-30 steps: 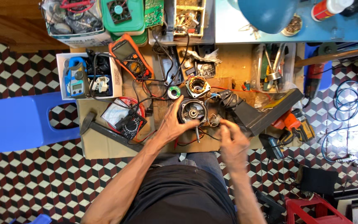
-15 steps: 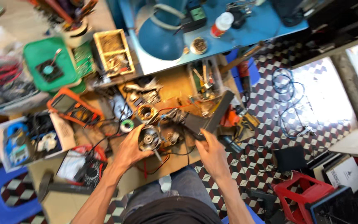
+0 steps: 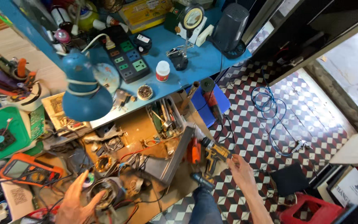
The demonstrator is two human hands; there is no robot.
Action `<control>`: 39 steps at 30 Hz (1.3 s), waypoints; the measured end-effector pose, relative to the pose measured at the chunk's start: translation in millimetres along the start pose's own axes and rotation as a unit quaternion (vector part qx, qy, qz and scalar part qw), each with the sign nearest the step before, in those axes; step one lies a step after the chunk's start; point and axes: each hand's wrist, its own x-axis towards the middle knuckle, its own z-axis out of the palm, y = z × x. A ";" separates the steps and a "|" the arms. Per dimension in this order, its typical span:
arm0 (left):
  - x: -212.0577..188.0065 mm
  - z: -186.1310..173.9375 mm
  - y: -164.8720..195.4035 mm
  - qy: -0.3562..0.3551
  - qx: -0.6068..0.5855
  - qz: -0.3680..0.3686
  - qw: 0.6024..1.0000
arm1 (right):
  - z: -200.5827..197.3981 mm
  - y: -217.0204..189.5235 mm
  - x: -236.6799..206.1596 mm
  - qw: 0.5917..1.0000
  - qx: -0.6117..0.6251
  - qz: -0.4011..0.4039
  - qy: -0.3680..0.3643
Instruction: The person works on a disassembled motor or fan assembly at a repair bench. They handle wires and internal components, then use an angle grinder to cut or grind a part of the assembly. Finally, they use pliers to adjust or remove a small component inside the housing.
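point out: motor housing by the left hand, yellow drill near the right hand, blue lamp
motor housing [image 3: 106, 196], head view, on its round metal rim
yellow drill [image 3: 214, 156], head view, on the yellow body
blue lamp [image 3: 85, 99], head view, on the outside of the shade

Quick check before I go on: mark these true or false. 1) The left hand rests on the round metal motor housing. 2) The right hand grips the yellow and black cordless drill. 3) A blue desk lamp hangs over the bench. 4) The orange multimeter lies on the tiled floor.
1) The left hand rests on the round metal motor housing: true.
2) The right hand grips the yellow and black cordless drill: false. It is open, fingers spread, beside the drill and not holding it.
3) A blue desk lamp hangs over the bench: true.
4) The orange multimeter lies on the tiled floor: false. It lies on the cluttered workbench, at the left.
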 end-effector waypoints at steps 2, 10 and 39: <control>-4.5 35.3 20.7 0.063 -0.103 -0.116 0.986 | -7.3 9.2 71.1 0.999 -0.032 0.002 -0.012; 10.1 356.0 160.7 -0.219 -0.246 -0.363 0.872 | 38.5 72.3 333.5 0.980 -0.109 0.041 -0.164; 181.3 654.7 325.6 -0.154 -0.119 -0.310 0.931 | 52.9 156.1 297.3 0.795 0.405 0.409 -0.189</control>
